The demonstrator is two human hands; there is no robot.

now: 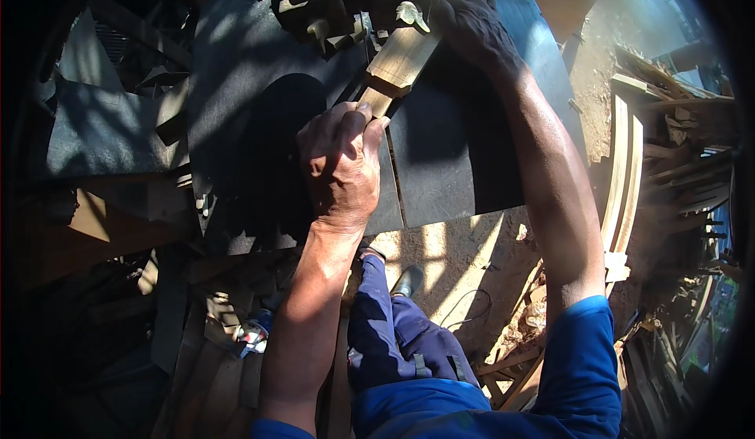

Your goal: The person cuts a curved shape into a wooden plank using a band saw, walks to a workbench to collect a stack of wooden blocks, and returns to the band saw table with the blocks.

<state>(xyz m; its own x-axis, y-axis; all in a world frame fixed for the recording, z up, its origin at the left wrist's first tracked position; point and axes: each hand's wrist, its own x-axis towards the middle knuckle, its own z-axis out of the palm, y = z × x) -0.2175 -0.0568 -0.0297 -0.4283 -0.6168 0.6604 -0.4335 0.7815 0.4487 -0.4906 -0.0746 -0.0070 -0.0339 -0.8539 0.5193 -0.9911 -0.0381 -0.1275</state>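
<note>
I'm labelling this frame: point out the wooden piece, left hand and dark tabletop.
Wooden piece (399, 59): head view, broad upper face.
Left hand (344, 165): head view, its back.
Dark tabletop (431, 156): head view, bare surface.

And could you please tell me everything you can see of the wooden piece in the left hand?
The wooden piece looks like pale, bare timber, its broad, sunlit body stepping down to a narrower near end. It slants up and rightward over the dark tabletop. The left hand grips the narrow end; the far end is hidden near the right hand, whose contact with it is unclear.
</note>
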